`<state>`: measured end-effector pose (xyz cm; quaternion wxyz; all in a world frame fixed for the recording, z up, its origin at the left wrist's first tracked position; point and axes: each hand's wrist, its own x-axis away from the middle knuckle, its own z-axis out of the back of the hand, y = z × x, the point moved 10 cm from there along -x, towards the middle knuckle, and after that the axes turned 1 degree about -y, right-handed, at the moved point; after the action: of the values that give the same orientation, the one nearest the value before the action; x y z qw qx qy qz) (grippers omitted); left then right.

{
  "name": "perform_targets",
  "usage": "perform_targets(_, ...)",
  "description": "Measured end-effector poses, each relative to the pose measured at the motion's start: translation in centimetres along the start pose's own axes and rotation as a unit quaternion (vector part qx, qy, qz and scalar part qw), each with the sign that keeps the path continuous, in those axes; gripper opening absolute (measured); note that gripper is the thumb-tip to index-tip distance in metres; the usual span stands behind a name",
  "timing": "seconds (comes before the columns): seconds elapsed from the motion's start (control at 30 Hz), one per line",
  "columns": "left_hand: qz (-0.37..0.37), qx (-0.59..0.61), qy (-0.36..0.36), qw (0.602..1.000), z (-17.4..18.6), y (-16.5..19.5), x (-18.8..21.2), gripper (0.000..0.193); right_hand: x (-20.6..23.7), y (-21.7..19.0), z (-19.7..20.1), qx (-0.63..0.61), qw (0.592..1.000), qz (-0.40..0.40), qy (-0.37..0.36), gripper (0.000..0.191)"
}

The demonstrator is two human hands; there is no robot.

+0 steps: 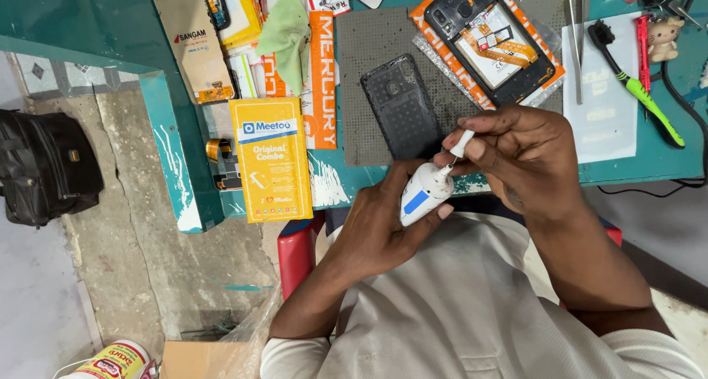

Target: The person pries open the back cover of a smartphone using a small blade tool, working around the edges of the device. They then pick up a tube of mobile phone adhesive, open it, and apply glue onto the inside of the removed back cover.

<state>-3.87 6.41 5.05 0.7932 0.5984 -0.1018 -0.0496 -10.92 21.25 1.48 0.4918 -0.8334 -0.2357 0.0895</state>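
Holding a small white tube [425, 193] with a blue label, I have my left hand [383, 220] wrapped round its body, fingers closed on it from below, just near of the table [110, 25] edge. My right hand [516, 158] comes in from the right, and its thumb and fingertips [476, 149] pinch the white cap [462, 143] at the tube's far end. Both sets of fingers are closed and gripping; the tube lies tilted between them, nozzle pointing far and right.

Just beyond my hands a black phone back cover [402, 113] lies on a grey mat [369, 54]. Farther right, an opened phone [490, 40] with its insides showing rests on an orange packet [450, 65]. To the right of that, tweezers [577, 40] and a green-handled brush [638, 88] lie on a white sheet [608, 121].

On the left, a yellow box [271, 158] hangs over the table's near edge, with more packets and a green cloth [284, 32] behind it. A black bag [46, 165] sits on the floor at far left. Nothing stands between my hands and the cover.
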Motion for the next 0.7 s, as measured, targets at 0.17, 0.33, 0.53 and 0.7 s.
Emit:
perform_targets(0.17,-0.006,0.001,0.005,1.0,0.2,0.2,0.1,0.044,0.6,-0.5,-0.3,0.03,0.999,0.022,0.013,0.02)
perform_targets(0.33,-0.004,-0.003,0.007,1.0,0.3,0.2,0.0,0.042,1.1,-3.0,-1.7,0.162,0.979,0.126,-0.003,0.023)
perform_targets(0.53,0.005,-0.006,0.006,1.0,0.2,0.0,-0.1,0.044,0.4,-3.1,-3.2,0.165,0.98,0.103,-0.054,0.022)
perform_targets(0.7,-0.009,-0.018,0.017,1.0,0.5,0.0,0.0,0.045,-0.2,-3.9,-4.8,0.294,0.947,0.109,-0.07,0.021)
